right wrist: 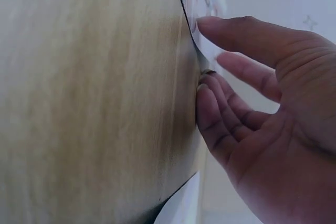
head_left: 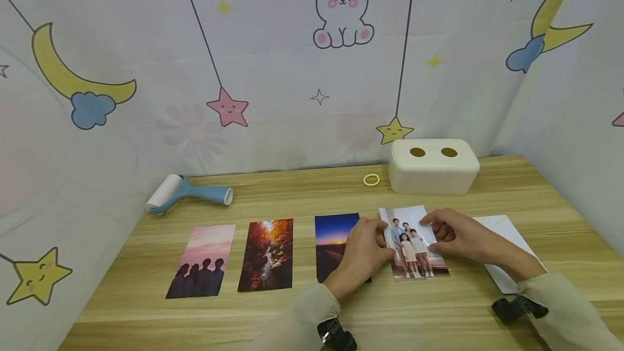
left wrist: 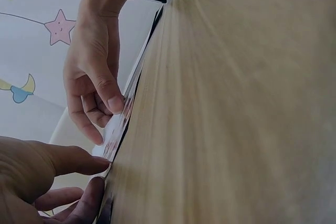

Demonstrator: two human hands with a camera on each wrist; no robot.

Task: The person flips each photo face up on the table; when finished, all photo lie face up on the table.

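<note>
Both hands are at a family photo point(head_left: 407, 248) that lies on the table, fourth from the left in a row of prints. My left hand point(head_left: 361, 251) holds its left edge with thumb and fingers, partly covering a sunset-road photo point(head_left: 331, 237). At the opposite edge my right hand point(head_left: 463, 237) holds the print, with the thumb low and the index finger near the top corner. The right wrist view shows that thumb on the photo's edge point(right wrist: 202, 3), the other fingers curled near the tabletop. A white card point(head_left: 507, 242) lies partly under the right forearm.
Left of the hands lie an autumn-stream photo point(head_left: 267, 253) and a silhouettes photo point(head_left: 202, 261). Behind are a blue-handled lint roller point(head_left: 195, 191), a yellow ring point(head_left: 371, 180) and a cream box with two holes point(head_left: 434, 169). A patterned curtain point(head_left: 292, 58) backs the wooden table point(head_left: 195, 324).
</note>
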